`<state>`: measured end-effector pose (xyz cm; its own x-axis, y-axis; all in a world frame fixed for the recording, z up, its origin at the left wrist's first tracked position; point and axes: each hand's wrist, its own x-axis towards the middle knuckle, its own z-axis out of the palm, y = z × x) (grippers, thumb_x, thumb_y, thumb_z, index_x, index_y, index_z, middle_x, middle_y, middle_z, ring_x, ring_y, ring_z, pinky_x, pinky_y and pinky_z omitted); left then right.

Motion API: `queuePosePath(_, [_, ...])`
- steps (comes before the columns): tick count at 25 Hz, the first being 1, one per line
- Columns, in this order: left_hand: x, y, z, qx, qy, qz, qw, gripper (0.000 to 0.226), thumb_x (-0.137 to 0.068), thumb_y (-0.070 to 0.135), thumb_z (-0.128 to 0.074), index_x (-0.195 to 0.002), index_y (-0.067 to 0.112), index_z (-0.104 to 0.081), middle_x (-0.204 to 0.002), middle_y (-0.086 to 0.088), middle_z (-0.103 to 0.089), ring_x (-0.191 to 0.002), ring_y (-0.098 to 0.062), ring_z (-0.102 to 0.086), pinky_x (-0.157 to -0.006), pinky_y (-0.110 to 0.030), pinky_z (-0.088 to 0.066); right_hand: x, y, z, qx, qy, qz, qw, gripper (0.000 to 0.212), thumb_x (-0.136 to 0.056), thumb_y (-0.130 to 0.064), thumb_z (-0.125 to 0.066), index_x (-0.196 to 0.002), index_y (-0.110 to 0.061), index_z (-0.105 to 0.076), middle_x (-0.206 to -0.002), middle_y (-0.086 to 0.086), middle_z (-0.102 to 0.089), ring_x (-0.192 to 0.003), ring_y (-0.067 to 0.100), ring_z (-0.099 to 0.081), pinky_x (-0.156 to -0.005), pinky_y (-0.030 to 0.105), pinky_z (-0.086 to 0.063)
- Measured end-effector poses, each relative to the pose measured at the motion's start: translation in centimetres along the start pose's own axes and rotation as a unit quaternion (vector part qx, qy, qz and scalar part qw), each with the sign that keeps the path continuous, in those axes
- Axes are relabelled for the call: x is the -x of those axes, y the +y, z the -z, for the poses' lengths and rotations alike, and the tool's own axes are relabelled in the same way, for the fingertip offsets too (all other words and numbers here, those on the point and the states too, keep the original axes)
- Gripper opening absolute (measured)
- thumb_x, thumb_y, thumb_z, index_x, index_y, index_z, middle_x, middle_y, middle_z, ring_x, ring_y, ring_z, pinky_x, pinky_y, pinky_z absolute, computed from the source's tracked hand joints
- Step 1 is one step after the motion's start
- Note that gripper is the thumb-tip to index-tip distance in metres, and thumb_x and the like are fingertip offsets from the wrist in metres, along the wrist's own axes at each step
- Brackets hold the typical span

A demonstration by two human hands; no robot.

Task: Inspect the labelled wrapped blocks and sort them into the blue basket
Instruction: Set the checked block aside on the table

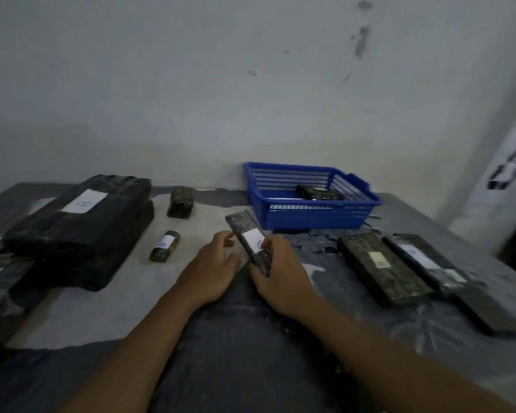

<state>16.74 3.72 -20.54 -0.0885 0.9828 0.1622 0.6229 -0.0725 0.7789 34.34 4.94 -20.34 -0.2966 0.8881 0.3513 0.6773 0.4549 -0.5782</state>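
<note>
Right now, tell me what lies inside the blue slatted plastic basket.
One dark wrapped block lies inside the blue slatted plastic basket, toward its far side. The near wall hides the floor in front.

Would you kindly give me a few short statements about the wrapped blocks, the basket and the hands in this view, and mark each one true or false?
1. Both hands hold one labelled block. True: the left hand and right hand grip the slim block between them.
2. The blue basket holds nothing. False: a dark wrapped block lies inside it.
3. The large wrapped block sits on the left of the table, label up. True.
4. The small labelled block is in the basket. False: it lies on the table, left of the hands.
5. Two long blocks lie right of the hands. True.
</note>
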Motion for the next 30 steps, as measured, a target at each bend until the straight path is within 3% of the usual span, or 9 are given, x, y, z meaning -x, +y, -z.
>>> queuePosePath(3, [0.3, -0.4, -0.1, -0.108, -0.038, -0.015, 0.993, 0.048, -0.102, 0.044, -0.052, -0.148, 0.03, -0.044, -0.154, 0.003, -0.046, -0.14, -0.016, -0.042, -0.111, -0.034, -0.037, 3.8, 2.6, 4.0, 0.172, 0.018, -0.013, 0.985, 0.038, -0.092, -0.047, -0.062, -0.121, -0.031, -0.045, -0.123, -0.005, -0.054, -0.109, 0.017, -0.048, -0.092, 0.033, -0.042])
queuePosePath(5, [0.7, -0.5, -0.2, -0.146, -0.049, -0.043, 0.987, 0.044, -0.102, 0.046, -0.051, -0.144, 0.031, -0.049, -0.155, 0.006, -0.044, -0.144, -0.013, -0.036, -0.114, -0.033, -0.034, 5.4, 4.5, 6.6, 0.221, 0.058, -0.044, 0.973, 0.039, -0.093, -0.048, -0.059, -0.124, -0.029, -0.046, -0.126, -0.003, -0.055, -0.112, 0.02, -0.047, -0.094, 0.036, -0.04])
queuePosePath(8, [1.1, -0.3, -0.4, -0.177, -0.048, -0.06, 0.981, 0.043, -0.103, 0.047, -0.049, -0.143, 0.03, -0.05, -0.155, 0.009, -0.043, -0.146, -0.012, -0.032, -0.115, -0.033, -0.033, 6.8, 6.7, 9.0, 0.251, 0.099, -0.093, 0.958, 0.036, -0.095, -0.048, -0.056, -0.124, -0.028, -0.046, -0.128, -0.001, -0.056, -0.117, 0.023, -0.046, -0.099, 0.04, -0.037])
queuePosePath(15, [2.7, 1.2, -0.1, -0.206, -0.057, -0.064, 0.975, 0.042, -0.106, 0.044, -0.043, -0.145, 0.03, -0.047, -0.156, 0.009, -0.042, -0.146, -0.011, -0.032, -0.114, -0.033, -0.034, 7.3, 8.1, 9.0, 0.295, 0.079, -0.126, 0.944, 0.043, -0.093, -0.058, -0.054, -0.124, -0.029, -0.047, -0.131, 0.0, -0.049, -0.12, 0.023, -0.044, -0.101, 0.041, -0.038])
queuePosePath(19, [4.3, 0.4, 2.3, -0.172, -0.066, -0.082, 0.98, 0.028, -0.104, 0.034, -0.049, -0.127, 0.032, -0.065, -0.136, 0.01, -0.061, -0.124, -0.009, -0.054, -0.108, -0.035, -0.045, 7.4, 7.2, 9.2, 0.318, 0.099, -0.09, 0.939, 0.044, -0.089, -0.055, -0.063, -0.119, -0.024, -0.059, -0.131, 0.005, -0.056, -0.121, 0.029, -0.051, -0.1, 0.05, -0.043])
queuePosePath(22, [5.8, -1.3, 4.8, -0.101, 0.017, -0.038, 0.994, 0.022, -0.101, 0.029, -0.053, -0.108, 0.037, -0.072, -0.107, 0.018, -0.073, -0.096, 0.001, -0.066, -0.09, -0.033, -0.056, 5.9, 4.7, 7.9, 0.324, 0.085, 0.016, 0.942, 0.039, -0.087, -0.045, -0.072, -0.117, -0.021, -0.064, -0.129, 0.005, -0.061, -0.119, 0.03, -0.055, -0.098, 0.051, -0.045])
queuePosePath(24, [6.2, -1.8, 5.5, -0.048, 0.091, 0.012, 0.995, 0.022, -0.1, 0.026, -0.053, -0.1, 0.038, -0.071, -0.092, 0.018, -0.074, -0.085, 0.001, -0.068, -0.083, -0.031, -0.058, 4.2, 1.9, 6.1, 0.28, 0.027, 0.057, 0.958, 0.034, -0.093, -0.045, -0.065, -0.119, -0.025, -0.061, -0.126, 0.0, -0.058, -0.117, 0.023, -0.054, -0.1, 0.044, -0.045])
queuePosePath(27, [5.4, -2.5, 5.9, -0.035, 0.171, 0.054, 0.983, 0.022, -0.099, 0.026, -0.053, -0.113, 0.036, -0.065, -0.115, 0.011, -0.068, -0.106, -0.009, -0.063, -0.093, -0.033, -0.053, 0.0, -2.4, 2.1, 0.201, -0.058, 0.083, 0.974, 0.028, -0.099, -0.045, -0.056, -0.123, -0.029, -0.055, -0.127, -0.007, -0.054, -0.119, 0.015, -0.052, -0.104, 0.036, -0.045])
queuePosePath(30, [4.5, -3.3, 6.2, -0.086, 0.159, 0.116, 0.977, 0.049, -0.098, 0.031, -0.054, -0.144, 0.026, -0.042, -0.147, 0.002, -0.044, -0.136, -0.02, -0.039, -0.109, -0.037, -0.038, -4.7, -5.6, -2.8, 0.128, -0.095, 0.057, 0.986, 0.032, -0.101, -0.048, -0.055, -0.126, -0.028, -0.053, -0.131, -0.005, -0.053, -0.117, 0.015, -0.054, -0.102, 0.036, -0.049])
